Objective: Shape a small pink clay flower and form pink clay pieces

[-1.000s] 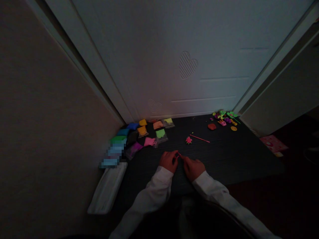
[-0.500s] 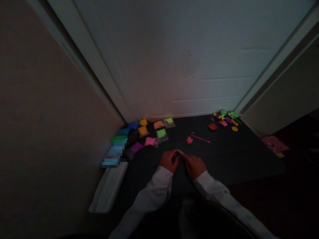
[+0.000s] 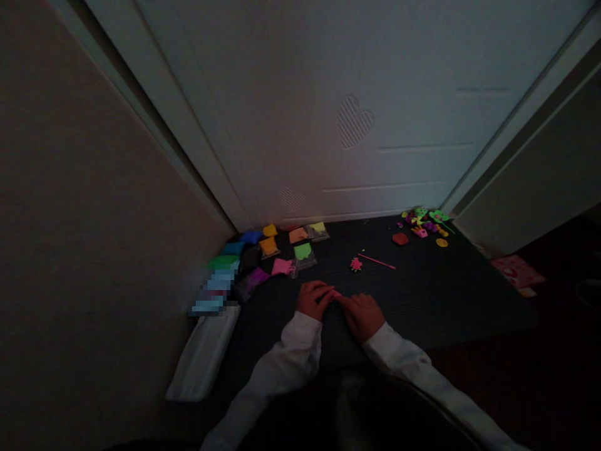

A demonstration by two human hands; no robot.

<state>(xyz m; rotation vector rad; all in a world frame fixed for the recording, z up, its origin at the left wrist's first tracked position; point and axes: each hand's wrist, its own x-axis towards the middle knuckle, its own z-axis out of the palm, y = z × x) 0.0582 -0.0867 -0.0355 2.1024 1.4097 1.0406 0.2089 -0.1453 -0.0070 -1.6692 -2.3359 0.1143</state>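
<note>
A small pink piece of modelling clay (image 3: 336,294) sits between my two hands, low over the dark table. My left hand (image 3: 312,300) is closed on its left side, fingers bent round it. From the right, the fingertips of my right hand (image 3: 364,314) pinch it too. Much of the piece is covered by fingers, so its full shape is hidden. Just beyond the hands lies a pink clay flower (image 3: 356,265) with light green tips. A thin pink modelling stick (image 3: 377,261) lies slantwise to the right of the flower.
Packets of coloured clay, such as a pink packet (image 3: 282,267) and a green packet (image 3: 303,252), lie at left. A red clay lump (image 3: 400,239) and small finished figures (image 3: 425,225) are at the back right. A white tray (image 3: 204,354) stands front left; a door (image 3: 300,125) closes the back.
My left hand has shifted slightly left, and its fingers now lie over the pink clay. The right fingertips have moved a little left and down. The things on the table have stayed put.
</note>
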